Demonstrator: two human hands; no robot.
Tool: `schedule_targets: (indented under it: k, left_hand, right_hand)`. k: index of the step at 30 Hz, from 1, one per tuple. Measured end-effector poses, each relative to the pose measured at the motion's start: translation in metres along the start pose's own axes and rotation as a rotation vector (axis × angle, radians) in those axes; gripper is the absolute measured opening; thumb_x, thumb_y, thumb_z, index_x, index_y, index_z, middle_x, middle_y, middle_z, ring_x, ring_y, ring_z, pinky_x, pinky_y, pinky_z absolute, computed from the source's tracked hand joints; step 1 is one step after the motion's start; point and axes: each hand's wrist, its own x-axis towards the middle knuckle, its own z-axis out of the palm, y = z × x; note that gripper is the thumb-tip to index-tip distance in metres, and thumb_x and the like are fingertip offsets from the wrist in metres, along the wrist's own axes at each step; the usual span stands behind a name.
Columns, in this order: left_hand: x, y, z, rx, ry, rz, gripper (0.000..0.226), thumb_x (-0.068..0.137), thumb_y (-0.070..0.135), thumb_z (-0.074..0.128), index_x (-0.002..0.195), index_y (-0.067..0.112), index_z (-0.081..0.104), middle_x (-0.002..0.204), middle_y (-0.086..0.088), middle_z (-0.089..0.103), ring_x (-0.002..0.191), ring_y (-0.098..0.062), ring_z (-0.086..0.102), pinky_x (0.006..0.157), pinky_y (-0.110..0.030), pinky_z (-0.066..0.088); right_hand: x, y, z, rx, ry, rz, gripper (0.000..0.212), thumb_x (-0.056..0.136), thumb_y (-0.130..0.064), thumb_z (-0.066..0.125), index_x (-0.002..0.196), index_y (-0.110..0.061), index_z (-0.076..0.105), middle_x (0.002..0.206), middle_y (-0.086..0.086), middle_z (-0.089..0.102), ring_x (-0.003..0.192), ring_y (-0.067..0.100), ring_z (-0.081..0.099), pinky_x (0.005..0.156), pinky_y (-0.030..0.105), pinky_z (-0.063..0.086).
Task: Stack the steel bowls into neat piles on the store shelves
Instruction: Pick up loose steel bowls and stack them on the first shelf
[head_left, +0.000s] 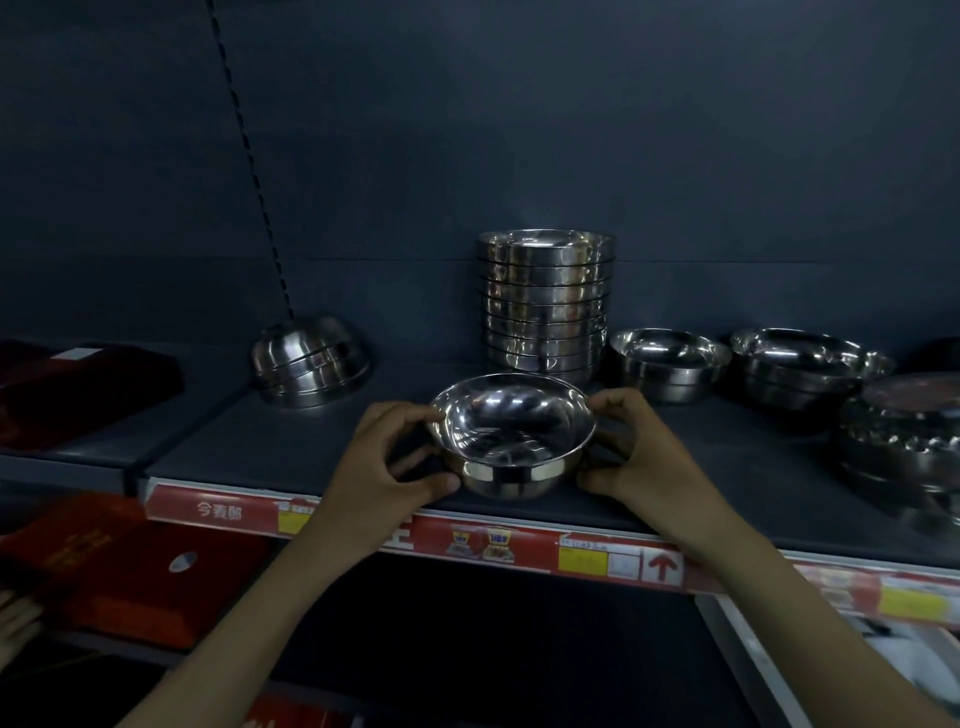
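Head view: left hand (384, 462) and right hand (631, 452) grip shiny round steel bowl (511, 441) upright between curled fingers, tall steel-bowl stack (545, 301) just behind.

We are holding a bowl (511, 441) between our left hand (384, 467) and right hand (634, 457) at the front of the shelf (260, 452). A tall pile (545, 301) is standing behind it, an upturned pile (310, 361) sitting to the left and short piles (670, 364) sitting to the right.
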Motion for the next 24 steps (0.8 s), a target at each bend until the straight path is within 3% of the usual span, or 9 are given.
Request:
schedule_targets:
  k: [2, 5, 9, 12, 15, 20, 24]
  left_hand:
    - [0.002, -0.002, -0.008, -0.059, -0.058, -0.069, 0.077, 0.056, 0.020, 0.088, 0.127, 0.026, 0.058, 0.131, 0.002, 0.055, 0.122, -0.007, 0.058, 0.101, -0.025, 0.050]
    - [0.007, -0.001, -0.017, -0.033, -0.114, -0.233, 0.095, 0.053, 0.036, 0.087, 0.139, 0.028, 0.049, 0.129, 0.007, 0.063, 0.118, -0.003, 0.061, 0.103, -0.030, 0.048]
    - [0.007, 0.003, -0.016, -0.039, -0.190, -0.259, 0.074, 0.059, 0.043, 0.083, 0.128, 0.027, 0.061, 0.120, 0.003, 0.071, 0.115, -0.012, 0.065, 0.104, -0.035, 0.047]
    - [0.005, 0.005, -0.010, -0.038, -0.169, -0.249, 0.056, 0.069, 0.026, 0.087, 0.121, 0.025, 0.065, 0.114, 0.002, 0.073, 0.111, -0.015, 0.067, 0.098, -0.032, 0.049]
    - [0.006, 0.011, -0.008, -0.016, -0.155, -0.239, 0.048, 0.075, 0.014, 0.082, 0.119, 0.023, 0.066, 0.111, 0.000, 0.074, 0.108, -0.015, 0.068, 0.101, -0.036, 0.050]
    - [0.010, 0.032, -0.012, -0.005, -0.175, -0.155, 0.052, 0.067, 0.039, 0.080, 0.116, 0.026, 0.068, 0.111, 0.001, 0.074, 0.108, -0.015, 0.068, 0.100, -0.035, 0.048]
    - [0.023, 0.057, -0.016, -0.014, -0.123, -0.068, 0.044, 0.067, 0.035, 0.079, 0.109, 0.024, 0.070, 0.105, 0.003, 0.076, 0.104, -0.012, 0.069, 0.096, -0.029, 0.049]
  right_hand:
    - [-0.001, -0.005, -0.004, 0.049, -0.058, 0.054, 0.070, 0.069, 0.014, 0.076, 0.122, -0.024, 0.049, 0.124, -0.010, 0.060, 0.118, 0.004, 0.058, 0.091, 0.027, 0.055]
    - [-0.002, -0.011, -0.011, 0.070, -0.120, 0.096, 0.079, 0.070, 0.003, 0.083, 0.131, -0.028, 0.045, 0.130, -0.017, 0.056, 0.119, -0.002, 0.054, 0.090, 0.021, 0.051]
    - [-0.003, -0.013, -0.011, 0.041, -0.142, 0.110, 0.075, 0.069, -0.006, 0.086, 0.130, -0.028, 0.048, 0.114, -0.022, 0.068, 0.112, -0.007, 0.060, 0.095, 0.022, 0.050]
    - [-0.003, -0.012, -0.009, 0.039, -0.120, 0.109, 0.080, 0.063, -0.017, 0.091, 0.131, -0.028, 0.051, 0.121, -0.019, 0.066, 0.115, -0.004, 0.060, 0.105, 0.032, 0.047]
    - [-0.005, -0.016, -0.009, 0.036, -0.123, 0.104, 0.086, 0.054, -0.031, 0.092, 0.130, -0.031, 0.051, 0.125, -0.019, 0.064, 0.117, -0.003, 0.059, 0.107, 0.036, 0.046]
    - [-0.006, -0.033, -0.015, 0.058, -0.101, 0.064, 0.081, 0.057, -0.027, 0.088, 0.131, -0.027, 0.053, 0.116, -0.020, 0.068, 0.108, -0.008, 0.062, 0.096, 0.023, 0.051]
    - [-0.003, -0.058, -0.023, 0.079, -0.083, -0.017, 0.074, 0.061, -0.029, 0.085, 0.129, -0.024, 0.056, 0.113, -0.010, 0.073, 0.108, 0.005, 0.067, 0.097, 0.029, 0.050]
